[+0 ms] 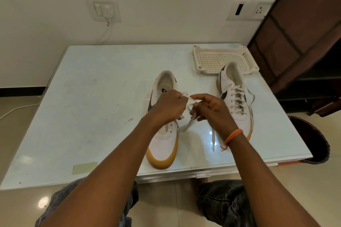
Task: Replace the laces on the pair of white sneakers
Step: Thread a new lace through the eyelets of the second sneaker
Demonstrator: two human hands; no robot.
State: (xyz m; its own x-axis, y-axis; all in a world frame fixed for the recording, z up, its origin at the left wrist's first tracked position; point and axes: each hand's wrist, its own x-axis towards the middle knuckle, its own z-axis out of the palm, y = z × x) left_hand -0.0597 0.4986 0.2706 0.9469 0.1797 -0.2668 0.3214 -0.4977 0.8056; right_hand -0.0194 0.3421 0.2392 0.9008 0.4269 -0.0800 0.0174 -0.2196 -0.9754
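Two white sneakers with tan soles stand on a pale glass table point(92, 97), toes toward me. The left sneaker point(163, 145) sits under my hands, its eyelets mostly bare. The right sneaker point(234, 101) is laced, its lace ends trailing to the right. My left hand point(168, 107) grips one part of a white lace point(191, 122) above the left sneaker. My right hand point(212, 110) pinches the same lace beside it, and a loose end hangs down between the shoes. Another lace end point(213, 139) lies on the table by my right wrist.
A cream perforated plastic tray point(212, 59) lies at the table's back right, behind the right sneaker. A strip of tape point(84, 167) is stuck near the front edge. A dark shelf unit point(304, 42) stands to the right, a dark round bin point(311, 140) below it.
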